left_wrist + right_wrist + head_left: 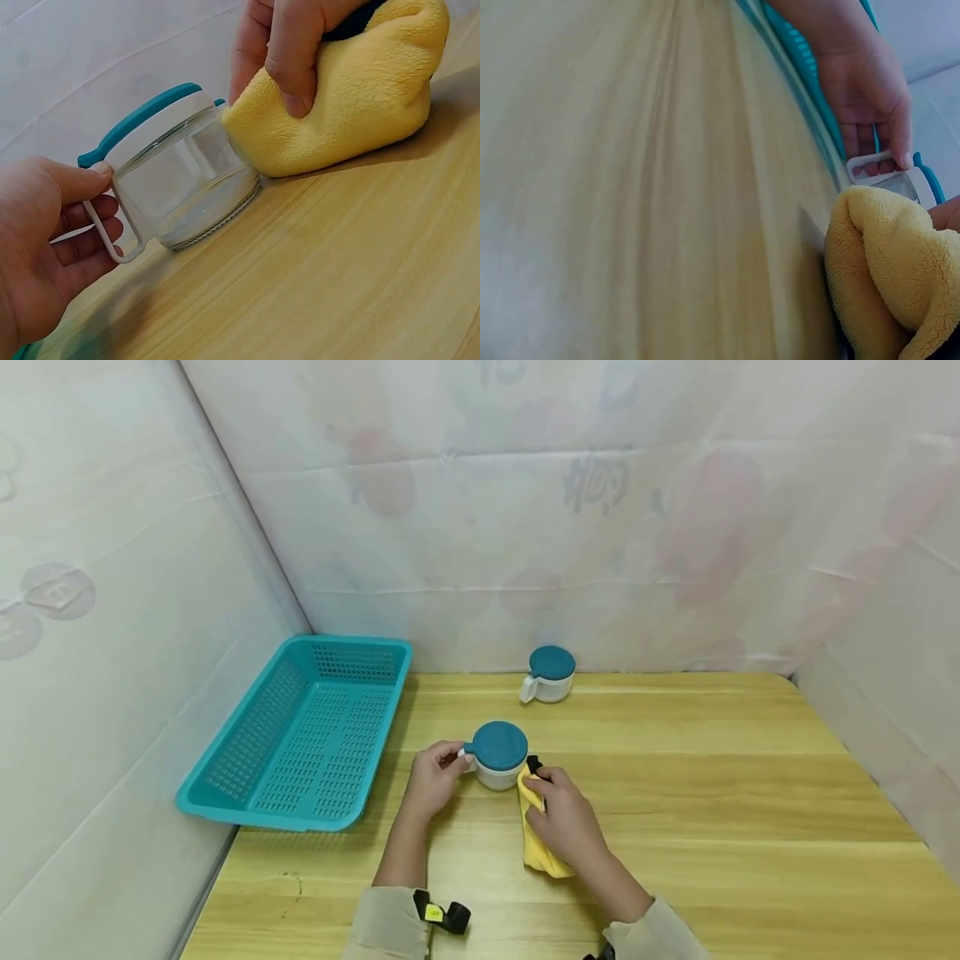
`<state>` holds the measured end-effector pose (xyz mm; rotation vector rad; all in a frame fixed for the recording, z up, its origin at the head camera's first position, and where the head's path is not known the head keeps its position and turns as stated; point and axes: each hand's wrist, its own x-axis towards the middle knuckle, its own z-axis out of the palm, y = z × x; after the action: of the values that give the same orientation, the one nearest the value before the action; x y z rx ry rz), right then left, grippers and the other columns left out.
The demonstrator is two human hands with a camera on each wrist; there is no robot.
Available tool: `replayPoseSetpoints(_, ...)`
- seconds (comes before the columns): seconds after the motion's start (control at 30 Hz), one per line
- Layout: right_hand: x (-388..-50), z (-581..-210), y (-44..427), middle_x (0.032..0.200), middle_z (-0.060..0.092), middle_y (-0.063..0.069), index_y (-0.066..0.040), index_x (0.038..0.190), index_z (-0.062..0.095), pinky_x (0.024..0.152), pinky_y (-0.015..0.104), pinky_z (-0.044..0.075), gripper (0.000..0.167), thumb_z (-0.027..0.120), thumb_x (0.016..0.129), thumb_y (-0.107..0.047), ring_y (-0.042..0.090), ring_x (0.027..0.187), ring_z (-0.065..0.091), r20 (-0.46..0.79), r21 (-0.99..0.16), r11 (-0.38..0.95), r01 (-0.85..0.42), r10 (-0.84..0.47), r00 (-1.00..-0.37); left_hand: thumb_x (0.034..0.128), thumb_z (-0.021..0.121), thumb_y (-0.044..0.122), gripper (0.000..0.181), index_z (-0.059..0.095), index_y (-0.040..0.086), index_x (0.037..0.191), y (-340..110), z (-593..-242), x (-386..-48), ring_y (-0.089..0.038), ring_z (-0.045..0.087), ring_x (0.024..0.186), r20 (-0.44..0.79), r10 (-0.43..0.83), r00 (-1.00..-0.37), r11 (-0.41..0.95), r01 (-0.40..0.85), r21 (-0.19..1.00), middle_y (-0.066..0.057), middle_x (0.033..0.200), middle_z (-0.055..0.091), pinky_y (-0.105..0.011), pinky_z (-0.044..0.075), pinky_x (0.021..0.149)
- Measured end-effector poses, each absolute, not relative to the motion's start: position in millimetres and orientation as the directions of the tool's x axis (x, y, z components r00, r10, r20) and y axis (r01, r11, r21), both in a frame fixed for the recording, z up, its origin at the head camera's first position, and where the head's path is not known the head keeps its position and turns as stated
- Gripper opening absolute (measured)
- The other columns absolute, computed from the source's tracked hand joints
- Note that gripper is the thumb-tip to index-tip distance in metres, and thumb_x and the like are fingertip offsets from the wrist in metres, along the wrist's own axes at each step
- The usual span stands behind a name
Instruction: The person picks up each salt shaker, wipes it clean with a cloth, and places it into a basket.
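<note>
"How far along?"
"Wiping seems under way: mid-frame, the left hand (433, 781) pinches the handle (104, 232) of the near jar (498, 777); the right hand (564, 817) grips a yellow cloth (542, 852) against its side. The far jar (555, 687), upper centre, looks left to do."
"Left wrist view?"
"Shows clear glass below the lid (146, 120); only the head view has both jars."

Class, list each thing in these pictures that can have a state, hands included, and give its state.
Near clear-glass jar with blue lid and white handle: upright, lid shut
Far round jar with blue lid and white handle: upright, lid shut, untouched
Soft yellow cloth: bunched, against near jar's side
Turquoise rectangular plastic basket: right way up, open-topped
Left hand: holding near jar's handle
Right hand: gripping cloth
</note>
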<state>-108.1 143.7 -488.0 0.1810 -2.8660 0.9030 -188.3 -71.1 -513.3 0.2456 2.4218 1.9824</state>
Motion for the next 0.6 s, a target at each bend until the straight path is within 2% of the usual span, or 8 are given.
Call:
replayPoseSetpoints(0.23, -104.3, -488.1, 142.7, 0.128, 0.059, 0.012, -0.010, 0.118, 0.073, 0.086, 0.044, 0.055, 0.038, 0.068, 0.080, -0.006, 0.031, 0.112, 0.063, 0.205, -0.497, 0.836, -0.231, -0.146, -0.968, 0.0915, 0.070, 0.010, 0.016, 0.075, 0.004, 0.106, -71.7, -513.7, -189.8, -0.017, 0.062, 0.087, 0.113, 0.112, -0.987, 0.179, 0.132, 0.975, -0.010, 0.099, 0.072, -0.022, 0.054, 0.072)
replayPoseSetpoints(0.6, -99.8, -487.9, 139.1, 0.128, 0.059, 0.011, -0.009, 0.119, 0.072, 0.089, 0.044, 0.055, 0.040, 0.068, 0.080, -0.005, 0.030, 0.113, 0.063, 0.202, -0.514, 0.826, -0.230, -0.144, -0.969, 0.0901, 0.071, 0.009, 0.013, 0.076, 0.004, 0.102, -70.7, -512.1, -187.7, -0.017, 0.063, 0.086, 0.120, 0.109, -0.987, 0.193, 0.139, 0.971, -0.010, 0.097, 0.072, -0.023, 0.055, 0.071)
